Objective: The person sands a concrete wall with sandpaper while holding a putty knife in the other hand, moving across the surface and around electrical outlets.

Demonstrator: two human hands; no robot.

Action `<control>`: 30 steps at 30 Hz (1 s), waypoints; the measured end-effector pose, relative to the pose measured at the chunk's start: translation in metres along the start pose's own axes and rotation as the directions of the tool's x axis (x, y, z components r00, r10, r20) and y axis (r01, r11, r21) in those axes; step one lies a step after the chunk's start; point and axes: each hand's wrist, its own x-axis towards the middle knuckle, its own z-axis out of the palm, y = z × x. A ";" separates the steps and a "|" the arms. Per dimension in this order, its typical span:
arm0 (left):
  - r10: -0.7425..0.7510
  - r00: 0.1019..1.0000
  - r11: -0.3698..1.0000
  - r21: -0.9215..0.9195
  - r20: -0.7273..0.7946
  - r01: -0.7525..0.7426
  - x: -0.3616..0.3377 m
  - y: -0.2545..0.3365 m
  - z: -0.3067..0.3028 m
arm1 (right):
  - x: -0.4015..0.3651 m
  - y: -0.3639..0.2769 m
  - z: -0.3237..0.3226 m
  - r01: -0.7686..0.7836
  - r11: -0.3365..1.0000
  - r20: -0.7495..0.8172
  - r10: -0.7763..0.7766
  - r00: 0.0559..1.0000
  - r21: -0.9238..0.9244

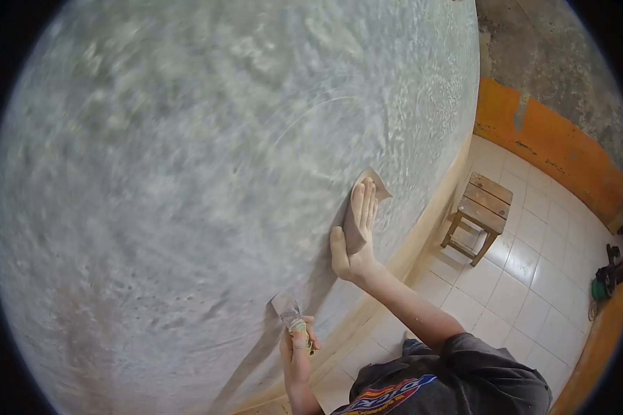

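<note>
My right hand (356, 238) lies with its fingers stretched along a piece of sandpaper (355, 236), holding it against the rough grey plastered wall (187, 173). One corner of the sheet sticks out past the fingertips, and the thumb rests apart to the left. Lower down, my left hand (299, 349) grips a putty knife (286, 308) by its light patterned handle. Its wide flat blade points up towards the wall surface, and a long shadow falls beside it.
A small wooden stool (484, 204) stands on the white tiled floor (526, 259) to the right. Behind it runs an orange-painted wall band (554, 131) below bare grey wall. Some dark and green items (604, 282) sit at the far right edge.
</note>
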 end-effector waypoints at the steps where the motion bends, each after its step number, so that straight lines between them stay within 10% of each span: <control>1: -0.015 1.000 0.999 0.033 -0.016 0.015 0.000 0.010 0.020 | 0.006 0.005 -0.011 0.010 1.000 0.042 -0.010 0.999 -0.008; 8: -0.045 0.999 0.996 0.081 -0.020 0.047 0.025 0.007 0.067 | -0.088 0.042 -0.023 0.021 0.998 0.317 -0.039 0.948 0.060; 14: 0.001 1.000 0.994 0.109 0.008 -0.001 0.036 0.005 0.070 | 0.035 0.047 -0.053 -0.057 0.997 0.136 0.050 0.989 0.043; 30: 0.018 0.999 0.995 0.096 0.045 -0.022 0.066 -0.017 0.106 | -0.009 0.070 -0.065 0.028 1.000 0.343 -0.028 0.939 0.004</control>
